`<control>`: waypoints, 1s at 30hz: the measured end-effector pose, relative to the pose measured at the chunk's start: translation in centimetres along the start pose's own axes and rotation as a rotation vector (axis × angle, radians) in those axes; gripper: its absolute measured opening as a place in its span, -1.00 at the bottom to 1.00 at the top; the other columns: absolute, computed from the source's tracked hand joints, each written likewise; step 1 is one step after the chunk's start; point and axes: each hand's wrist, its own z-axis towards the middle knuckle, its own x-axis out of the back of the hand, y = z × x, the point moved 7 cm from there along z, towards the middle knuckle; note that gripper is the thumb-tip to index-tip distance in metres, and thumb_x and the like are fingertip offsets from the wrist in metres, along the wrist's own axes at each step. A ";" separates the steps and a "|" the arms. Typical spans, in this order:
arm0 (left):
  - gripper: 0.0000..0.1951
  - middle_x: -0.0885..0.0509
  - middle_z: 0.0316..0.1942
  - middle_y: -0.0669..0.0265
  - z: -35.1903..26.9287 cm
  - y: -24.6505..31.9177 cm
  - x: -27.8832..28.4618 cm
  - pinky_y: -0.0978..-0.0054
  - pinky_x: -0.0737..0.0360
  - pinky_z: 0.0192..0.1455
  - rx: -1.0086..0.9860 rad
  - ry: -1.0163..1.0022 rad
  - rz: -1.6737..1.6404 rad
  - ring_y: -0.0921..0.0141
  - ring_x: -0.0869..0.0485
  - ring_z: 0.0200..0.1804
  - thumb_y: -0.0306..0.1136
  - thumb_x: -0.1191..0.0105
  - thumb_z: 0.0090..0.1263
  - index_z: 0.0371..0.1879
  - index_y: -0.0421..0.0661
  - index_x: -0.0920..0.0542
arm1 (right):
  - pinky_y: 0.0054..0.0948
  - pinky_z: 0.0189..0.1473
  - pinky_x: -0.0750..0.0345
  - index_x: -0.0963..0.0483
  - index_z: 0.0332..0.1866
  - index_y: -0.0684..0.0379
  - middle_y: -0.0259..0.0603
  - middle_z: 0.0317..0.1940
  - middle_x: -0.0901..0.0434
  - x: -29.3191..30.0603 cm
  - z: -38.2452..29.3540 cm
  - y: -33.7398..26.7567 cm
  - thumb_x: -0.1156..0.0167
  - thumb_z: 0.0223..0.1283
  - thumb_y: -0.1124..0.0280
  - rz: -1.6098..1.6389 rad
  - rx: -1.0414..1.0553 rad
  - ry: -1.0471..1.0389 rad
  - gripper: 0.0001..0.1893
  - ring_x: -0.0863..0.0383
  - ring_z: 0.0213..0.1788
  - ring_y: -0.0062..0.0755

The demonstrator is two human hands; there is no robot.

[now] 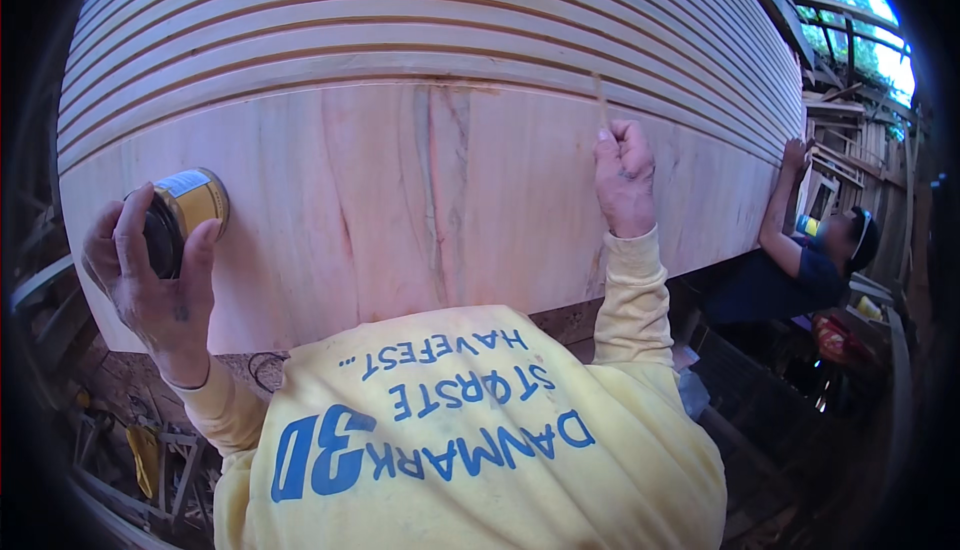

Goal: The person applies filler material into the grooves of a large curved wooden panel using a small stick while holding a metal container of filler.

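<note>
A large pale wooden panel spreads before me, smooth along its near side and lined with long parallel slats farther off. At the panel's left end my left hand grips a yellow can with a dark top, thumb on one side and fingers on the other. The can bears writing, and its contents cannot be made out. Right of the middle, my right hand pinches a thin pale stick between thumb and fingers. The stick's far end is over the dark line beside the nearest slats.
Beyond the panel's right end, a co-worker in dark clothes has hands at its edge. Wooden boards are stacked behind that person. Down on the left, a wooden frame and a yellow item lie below the panel.
</note>
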 end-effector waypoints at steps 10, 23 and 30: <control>-0.55 -0.62 0.00 0.15 0.7 -0.3 -0.1 0.19 -0.46 0.29 -0.035 -0.001 0.045 0.16 -0.58 0.13 -0.37 -0.51 0.18 0.05 -0.12 -0.66 | -0.18 -0.16 -0.56 -0.40 -0.07 0.24 -0.02 -0.30 -0.56 0.6 -1.2 0.8 -0.12 0.51 0.41 -0.078 0.117 0.208 -0.87 -0.60 -0.28 -0.07; -0.61 -0.63 0.26 -0.01 -2.9 -10.3 2.4 0.18 -0.44 0.50 0.319 0.408 -1.159 0.09 -0.56 0.38 -0.43 -0.09 0.53 0.30 -0.21 -0.52 | -0.05 -0.21 -0.58 -0.40 -0.12 0.20 0.05 -0.31 -0.59 -2.4 -5.9 -4.8 -0.16 0.45 0.47 0.044 0.170 0.092 -0.91 -0.65 -0.30 0.13; -0.07 -0.43 0.50 0.02 -3.4 -4.2 -1.0 0.23 -0.40 0.53 0.227 -0.071 -0.809 0.19 -0.48 0.48 -0.54 -0.41 0.18 0.60 -0.19 -0.24 | -0.19 -0.26 -0.55 -0.42 -0.16 0.24 -0.02 -0.36 -0.50 -4.7 -7.7 -13.1 -0.15 0.41 0.49 0.081 0.631 0.087 -0.92 -0.58 -0.37 -0.04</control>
